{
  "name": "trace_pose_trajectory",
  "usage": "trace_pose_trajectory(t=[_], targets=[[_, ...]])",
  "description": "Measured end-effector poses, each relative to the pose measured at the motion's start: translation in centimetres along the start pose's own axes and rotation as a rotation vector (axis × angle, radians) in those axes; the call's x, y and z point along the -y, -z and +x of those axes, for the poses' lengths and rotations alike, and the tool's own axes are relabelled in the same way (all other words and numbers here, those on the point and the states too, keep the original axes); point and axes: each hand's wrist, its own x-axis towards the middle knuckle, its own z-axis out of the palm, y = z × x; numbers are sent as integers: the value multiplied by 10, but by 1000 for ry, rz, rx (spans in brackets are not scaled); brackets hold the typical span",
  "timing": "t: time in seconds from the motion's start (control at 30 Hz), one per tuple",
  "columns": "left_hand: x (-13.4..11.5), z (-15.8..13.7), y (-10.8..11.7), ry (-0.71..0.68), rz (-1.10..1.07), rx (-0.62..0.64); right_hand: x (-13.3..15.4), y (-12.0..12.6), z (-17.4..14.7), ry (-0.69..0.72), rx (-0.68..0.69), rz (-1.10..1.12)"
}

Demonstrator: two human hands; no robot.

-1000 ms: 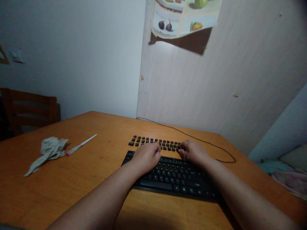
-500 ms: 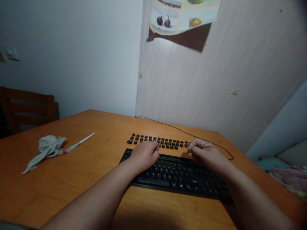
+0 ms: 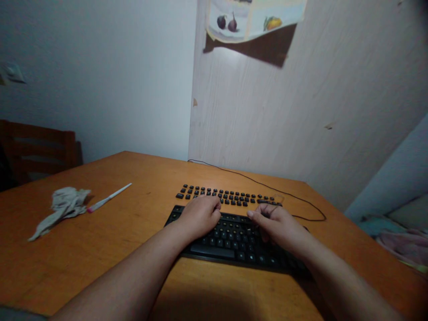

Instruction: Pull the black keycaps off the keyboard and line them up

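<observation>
A black keyboard (image 3: pixel 214 253) lies at a slant on the wooden table, and bare switch spots show across its upper rows where keycaps are off. My left hand (image 3: pixel 200 215) rests on its upper left part with curled fingers; what they may hold is hidden. Over the keyboard's upper right part, my right hand (image 3: pixel 272 221) has thumb and fingers drawn together. Anything between them is too small to name. A faint thin loop (image 3: pixel 280 196) shows just beyond the right knuckles. Loose black keycaps (image 3: pixel 230 197) lie in rows behind the keyboard, partly covered by my left hand.
The keyboard's black cable (image 3: pixel 254 180) curves along the table's back and right. On the left lie a crumpled grey cloth (image 3: pixel 67 205) and a white brush-like stick (image 3: pixel 112 196) with a pink end. A wooden chair (image 3: pixel 40 147) stands beyond the table (image 3: pixel 133 267).
My right hand has moved left and nearer, from beside the loose keycaps to over the keyboard, uncovering keycaps at the row's right end. My left hand has stayed in place.
</observation>
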Motion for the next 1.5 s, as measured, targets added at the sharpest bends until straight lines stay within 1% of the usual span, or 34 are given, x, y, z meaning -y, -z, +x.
trace_pose_trajectory(t=[0.17, 0.27, 0.47, 0.63, 0.77, 0.9, 1.0, 1.13, 1.27, 1.37, 1.5], targets=[[0, 0, -1, -12, 1, -4, 1, -5, -1, -10, -4, -14], [0, 0, -1, -15, -4, -6, 0, -8, 0, -2, -22, -65], [-1, -1, -1, -9, -6, -1, -4, -16, 3, 143, -89, -211], [-4, -2, 2, -11, 5, -8, -6, -20, 5, 176, -134, -306], [-8, -4, 2, -39, 2, -8, -10, -20, 7, 147, -152, -292], [-11, -6, 0, -108, -10, -9, -12, -20, 7, 153, -176, -234], [-11, -7, 0, -144, 7, 24, -11, -20, 7, 152, -192, -177], [-9, -6, 1, -139, 20, 74, -12, -20, 7, 148, -205, -148], [-6, -5, -1, -152, 13, 65, -17, -20, 8, 172, -217, -178], [-5, -5, -2, -160, 27, 57, -19, -23, 6, 211, -239, -245], [-6, -6, -2, -153, 43, 67, -11, -23, 1, 257, -248, -336]])
